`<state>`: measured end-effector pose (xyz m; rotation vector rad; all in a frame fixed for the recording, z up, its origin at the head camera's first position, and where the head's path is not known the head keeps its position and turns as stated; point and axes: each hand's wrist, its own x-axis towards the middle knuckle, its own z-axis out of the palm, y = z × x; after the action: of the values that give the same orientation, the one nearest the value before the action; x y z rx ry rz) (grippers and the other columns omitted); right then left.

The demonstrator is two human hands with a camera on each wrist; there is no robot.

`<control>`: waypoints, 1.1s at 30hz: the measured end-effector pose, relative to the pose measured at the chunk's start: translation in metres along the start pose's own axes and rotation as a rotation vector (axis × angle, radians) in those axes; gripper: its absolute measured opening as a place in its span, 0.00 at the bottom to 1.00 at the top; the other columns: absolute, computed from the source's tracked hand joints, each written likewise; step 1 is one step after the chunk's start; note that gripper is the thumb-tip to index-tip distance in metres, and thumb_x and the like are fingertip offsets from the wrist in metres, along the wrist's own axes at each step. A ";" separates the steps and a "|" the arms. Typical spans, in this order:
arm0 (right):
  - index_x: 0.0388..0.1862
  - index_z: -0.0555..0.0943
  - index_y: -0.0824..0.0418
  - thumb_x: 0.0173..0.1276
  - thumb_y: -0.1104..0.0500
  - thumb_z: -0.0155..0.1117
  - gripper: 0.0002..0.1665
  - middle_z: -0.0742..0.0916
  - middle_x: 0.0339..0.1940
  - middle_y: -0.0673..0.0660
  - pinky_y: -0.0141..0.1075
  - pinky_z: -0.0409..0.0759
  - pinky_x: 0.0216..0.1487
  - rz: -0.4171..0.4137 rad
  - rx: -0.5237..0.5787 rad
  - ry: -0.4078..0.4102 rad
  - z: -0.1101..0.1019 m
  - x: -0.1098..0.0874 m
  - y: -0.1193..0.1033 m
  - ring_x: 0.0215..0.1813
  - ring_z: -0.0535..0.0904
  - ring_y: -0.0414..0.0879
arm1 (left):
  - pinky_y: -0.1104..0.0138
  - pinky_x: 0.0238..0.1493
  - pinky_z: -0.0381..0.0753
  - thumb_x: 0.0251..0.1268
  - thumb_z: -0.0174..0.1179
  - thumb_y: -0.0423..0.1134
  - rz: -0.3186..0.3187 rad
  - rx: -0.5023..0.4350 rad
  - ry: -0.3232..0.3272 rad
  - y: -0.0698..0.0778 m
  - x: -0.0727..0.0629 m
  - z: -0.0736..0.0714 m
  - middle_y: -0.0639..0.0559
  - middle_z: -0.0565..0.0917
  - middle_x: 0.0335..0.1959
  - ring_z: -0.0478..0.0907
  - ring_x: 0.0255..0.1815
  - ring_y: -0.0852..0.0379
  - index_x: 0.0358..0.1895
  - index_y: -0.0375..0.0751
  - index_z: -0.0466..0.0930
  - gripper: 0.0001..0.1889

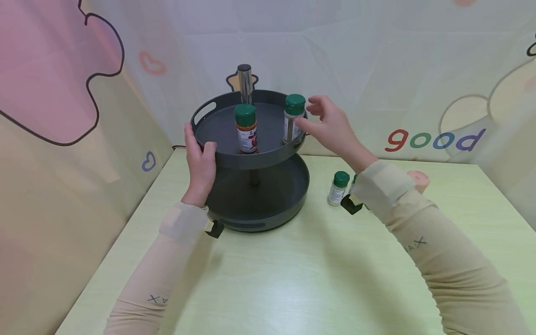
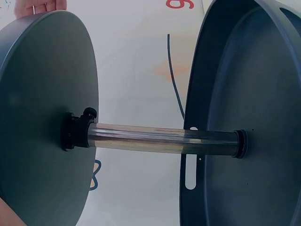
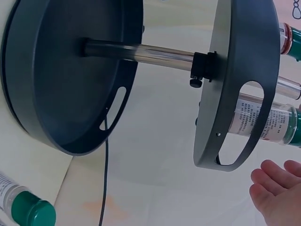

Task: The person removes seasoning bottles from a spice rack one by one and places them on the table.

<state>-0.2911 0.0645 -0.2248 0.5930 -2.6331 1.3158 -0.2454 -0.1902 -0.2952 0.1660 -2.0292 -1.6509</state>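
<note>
A dark grey two-tier round stand has an upper tray [image 1: 226, 160] and a lower tray [image 1: 264, 200], joined by a shiny metal post [image 2: 160, 139]. My left hand [image 1: 200, 165] rests against the left side of the upper tray's rim, fingers fairly straight. On that tray stand a green-capped jar with orange-red contents [image 1: 247, 132] and, at the right, a green-capped spice jar [image 1: 294, 111]. Beside this second jar is my right hand [image 1: 332, 128], fingers spread and loosely bent. In the right wrist view, a gap shows between the fingers and the jar [image 3: 263, 120].
Right of the stand, a green-capped jar [image 1: 337, 188] with pale contents is on the table [image 1: 268, 279]. Another jar is mostly hidden behind the right sleeve, near a pinkish object [image 1: 419, 180]. A printed backdrop [image 1: 377, 70] rises behind, and a dark cable [image 3: 104, 188] hangs there.
</note>
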 end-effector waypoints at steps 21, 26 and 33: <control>0.59 0.63 0.59 0.58 0.49 0.59 0.32 0.77 0.53 0.57 0.49 0.66 0.58 0.017 -0.021 -0.021 0.018 0.012 -0.002 0.58 0.69 0.49 | 0.64 0.70 0.40 0.59 0.40 0.38 -0.006 -0.004 0.002 0.000 -0.001 0.000 0.59 0.38 0.71 0.36 0.71 0.64 0.70 0.50 0.34 0.36; 0.58 0.64 0.60 0.59 0.52 0.58 0.29 0.78 0.52 0.58 0.49 0.66 0.58 -0.005 -0.025 -0.035 0.021 0.011 0.000 0.56 0.70 0.49 | 0.64 0.70 0.40 0.59 0.40 0.38 -0.011 0.009 0.005 0.001 -0.001 0.001 0.60 0.39 0.71 0.36 0.71 0.64 0.70 0.50 0.34 0.36; 0.58 0.64 0.59 0.60 0.51 0.56 0.29 0.78 0.54 0.57 0.49 0.65 0.59 -0.020 -0.015 -0.037 0.023 0.012 0.001 0.58 0.70 0.49 | 0.64 0.70 0.40 0.59 0.40 0.38 -0.007 0.007 0.009 0.001 -0.001 0.001 0.58 0.39 0.72 0.36 0.71 0.64 0.70 0.49 0.35 0.36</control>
<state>-0.3011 0.0440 -0.2361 0.6464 -2.6570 1.2903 -0.2442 -0.1888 -0.2944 0.1833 -2.0298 -1.6446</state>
